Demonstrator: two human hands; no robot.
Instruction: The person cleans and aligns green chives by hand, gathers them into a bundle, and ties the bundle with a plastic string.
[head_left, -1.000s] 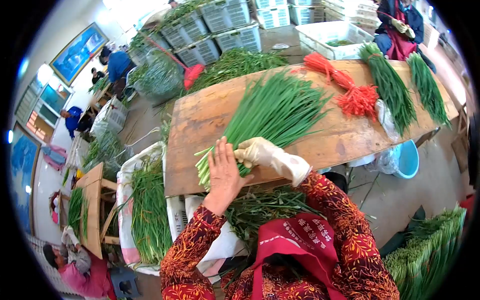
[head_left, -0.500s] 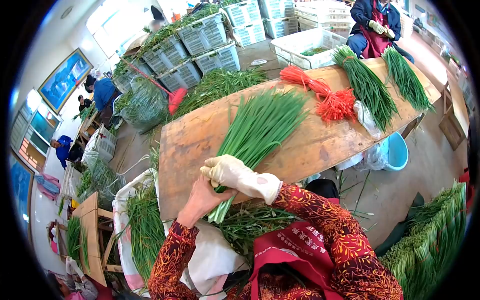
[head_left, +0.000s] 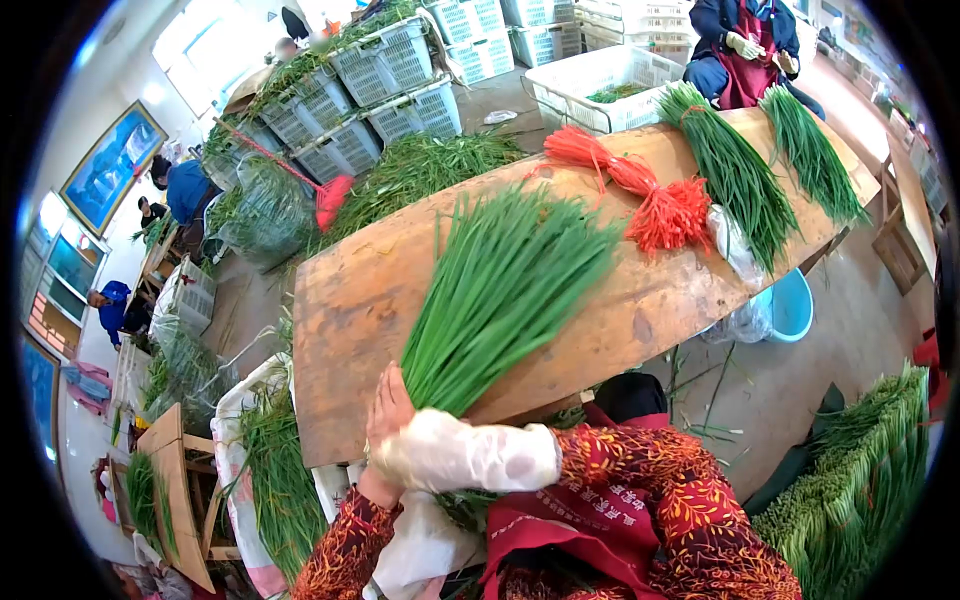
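"Green is spreading across the wooden surface (head_left: 350, 330). Where exactly is that long-leaved bundle (head_left: 505, 300) lying?"

"Over the near left part, its tips fanning toward one o'clock. Its stem ends are hiding from me, down toward seven. Whether its underside is touching the wood, I cannot tell."

"And how is the person handling it?"

"The bare left hand (head_left: 388, 405) is pressing along the bundle's left side, its visible fingers looking nearly straight, its thumb hidden. The gloved right hand (head_left: 425, 450) is crossing in front of the stems, blurring, its fingertips out of my sight. Between them, the hands are apparently holding the stem end, but I cannot tell how far either one is closing."

"Which step are you taking this for?"

"I'm judging it to be gathering and evening up one bundle. No band is showing on the part I'm seeing."

"So what is the next move calling for?"

"A snug hold around the stems, I'm thinking, so the leaves aren't splaying. A tie might be useful after that: red strips (head_left: 670, 215) are lying between one and two o'clock, and just beyond, a neat bunch (head_left: 735, 185) is wearing what looks like a red band."
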